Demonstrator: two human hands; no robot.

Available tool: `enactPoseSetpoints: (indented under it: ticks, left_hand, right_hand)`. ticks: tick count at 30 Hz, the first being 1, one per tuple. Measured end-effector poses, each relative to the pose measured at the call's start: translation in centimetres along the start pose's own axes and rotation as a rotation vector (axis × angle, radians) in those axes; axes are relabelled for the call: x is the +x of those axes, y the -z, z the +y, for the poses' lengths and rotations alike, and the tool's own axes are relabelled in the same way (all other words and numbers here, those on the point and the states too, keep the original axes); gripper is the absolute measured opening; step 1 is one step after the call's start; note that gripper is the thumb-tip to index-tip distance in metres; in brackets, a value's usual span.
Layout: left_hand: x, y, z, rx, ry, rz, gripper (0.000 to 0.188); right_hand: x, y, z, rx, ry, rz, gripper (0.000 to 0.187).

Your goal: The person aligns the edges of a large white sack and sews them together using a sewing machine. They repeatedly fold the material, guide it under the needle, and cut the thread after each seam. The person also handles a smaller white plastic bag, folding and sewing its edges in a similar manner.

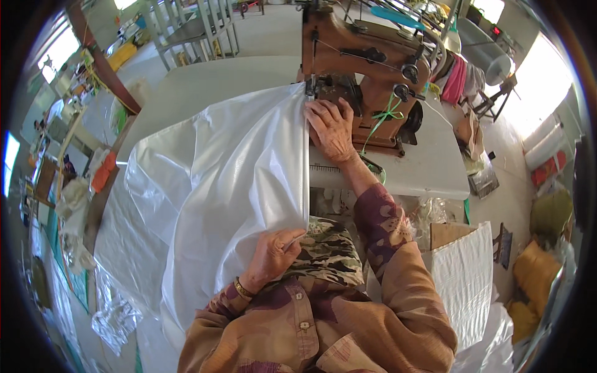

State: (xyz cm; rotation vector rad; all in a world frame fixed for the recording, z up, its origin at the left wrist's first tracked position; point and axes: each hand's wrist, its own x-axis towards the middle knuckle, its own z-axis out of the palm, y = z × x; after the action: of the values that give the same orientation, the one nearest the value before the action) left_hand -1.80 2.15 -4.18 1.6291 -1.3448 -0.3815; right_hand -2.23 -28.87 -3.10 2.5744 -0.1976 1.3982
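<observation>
A large sheet of shiny silvery-white fabric (224, 168) spreads over the table and hangs toward my lap. Its straight right edge runs up to the presser foot (310, 87) of a brown sewing machine (373, 115). Just below that foot, my right hand (333, 132) lies over the fabric edge with its fingers stretched out, pressing lightly. Close to my lap, my left hand (271, 257) is closed, pinching the same edge between thumb and fingers. A green string (388, 114) is tied on the machine's front.
The pale tabletop (429, 165) extends right of the machine. A white-covered box (463, 273) stands beside my right arm. A metal chair (196, 34) is beyond the table. Crumpled clear plastic (116, 320) lies at lower left, and rolls and bags (538, 267) line the right side.
</observation>
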Motion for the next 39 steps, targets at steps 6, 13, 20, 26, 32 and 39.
enactPoseSetpoints:
  ticks: [6,13,20,26,32,39]
  left_hand:
    - [1.1,0.0,-0.6,0.153,-0.104,-0.012,0.031]
    - [3.7,0.3,-0.9,0.413,-0.207,-0.014,0.03]
    - [8.3,0.9,-1.2,0.628,-0.309,-0.007,0.024]
    - [13.8,1.0,-1.6,0.869,-0.3,-0.068,0.014]
    - [18.8,0.5,-1.7,0.852,-0.356,0.052,0.011]
    - [20.5,0.7,-0.9,0.592,-0.12,0.094,0.032]
  right_hand:
    - [-0.3,-0.1,0.2,0.006,-0.011,-0.016,0.039]
    - [-0.4,-0.1,0.4,0.024,0.0,-0.011,0.041]
    - [-0.1,-0.1,0.4,0.056,-0.022,-0.003,0.048]
    - [-0.2,-0.3,0.7,0.043,-0.029,0.027,0.047]
    - [0.0,-0.5,0.7,0.041,-0.049,0.005,0.035]
    - [-0.2,-0.2,0.7,0.049,-0.066,0.055,0.039]
